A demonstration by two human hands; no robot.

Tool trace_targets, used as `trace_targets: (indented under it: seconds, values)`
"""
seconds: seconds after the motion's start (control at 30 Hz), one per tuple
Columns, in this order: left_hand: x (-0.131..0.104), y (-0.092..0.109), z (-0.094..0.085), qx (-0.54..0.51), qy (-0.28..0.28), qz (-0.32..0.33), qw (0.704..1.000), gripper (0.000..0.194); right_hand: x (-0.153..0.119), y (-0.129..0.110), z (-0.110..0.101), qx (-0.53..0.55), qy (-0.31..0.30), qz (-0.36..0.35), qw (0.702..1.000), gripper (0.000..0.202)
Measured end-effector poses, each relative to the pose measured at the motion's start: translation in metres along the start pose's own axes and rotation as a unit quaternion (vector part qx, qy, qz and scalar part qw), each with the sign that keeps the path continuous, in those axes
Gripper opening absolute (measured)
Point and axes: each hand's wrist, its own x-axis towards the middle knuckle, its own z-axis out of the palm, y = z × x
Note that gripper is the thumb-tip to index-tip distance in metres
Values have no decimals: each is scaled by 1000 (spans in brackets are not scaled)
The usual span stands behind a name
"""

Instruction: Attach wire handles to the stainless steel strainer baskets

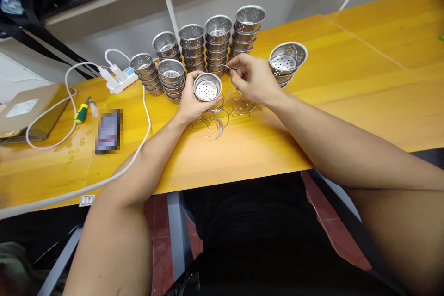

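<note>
Fingers of my left hand (192, 104) wrap round a perforated metal cup (207, 88), its open top facing me. My right hand (252, 77) pinches a thin curved wire (225, 66) between thumb and forefinger, just right of and above that cup. Below both hands, several loose curved wires (217, 127) lie scattered on the yellow table (243, 148). Stacks of similar cups (218, 27) stand behind my hands, and a shorter stack (288, 58) stands to the right of my right hand.
At the left are a white power strip (121, 81) with cables, a cardboard box (31, 111), a green and yellow tool (81, 113) and a blurred phone-like object (108, 132). A white cable crosses the table's left part and passes over my left forearm.
</note>
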Motion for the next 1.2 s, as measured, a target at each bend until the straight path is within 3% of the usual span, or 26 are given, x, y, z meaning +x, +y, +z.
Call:
trace_targets:
  seconds: [0.13,0.33,0.6,0.7,0.9,1.07,1.2]
  values:
    - [0,6,-1,-5,-5,-11,1000,111,-3,-6,4,15,3,-5,1000,68]
    - [1,4,2,-6,8,-24,1000,112,-2,-21,5,9,7,6,1000,61]
    - [-1,-2,11,-9,0,-20,1000,106,-2,-17,5,-10,-1,-3,1000,70]
    - [-1,-3,12,-28,9,-9,1000,106,-2,-16,10,-4,-3,-9,1000,63]
    - [0,-5,12,-41,-2,14,999,106,1,-21,21,76,68,-35,994,43]
    - [-1,-4,13,-40,-12,30,999,122,2,-25,26,48,71,-8,996,34]
    - [-2,0,16,-34,-6,27,999,120,2,-25,29,39,68,2,997,33]
